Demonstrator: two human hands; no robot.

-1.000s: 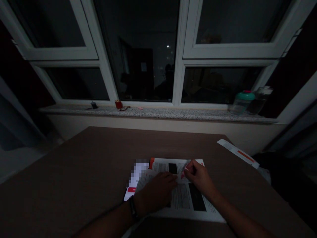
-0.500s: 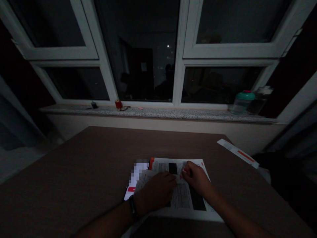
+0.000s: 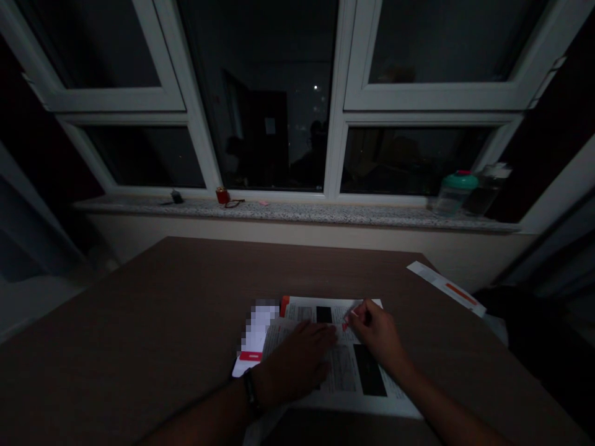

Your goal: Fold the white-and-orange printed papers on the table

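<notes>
Phone lies on the tabletop, partly beside printed sheets; the left hand rests flat, fingers extended, across them; the right hand, nearer their far right corner, narrowly pinches a small pink thing.

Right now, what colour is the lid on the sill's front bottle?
Teal lid, clearest in the head view.

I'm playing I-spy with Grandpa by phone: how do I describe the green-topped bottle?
Find the big window, then the speckled sill under it. Near the sill's right end stands a see-through bottle with a teal lid, red on top. Its close neighbour has a pale cap instead.
</notes>
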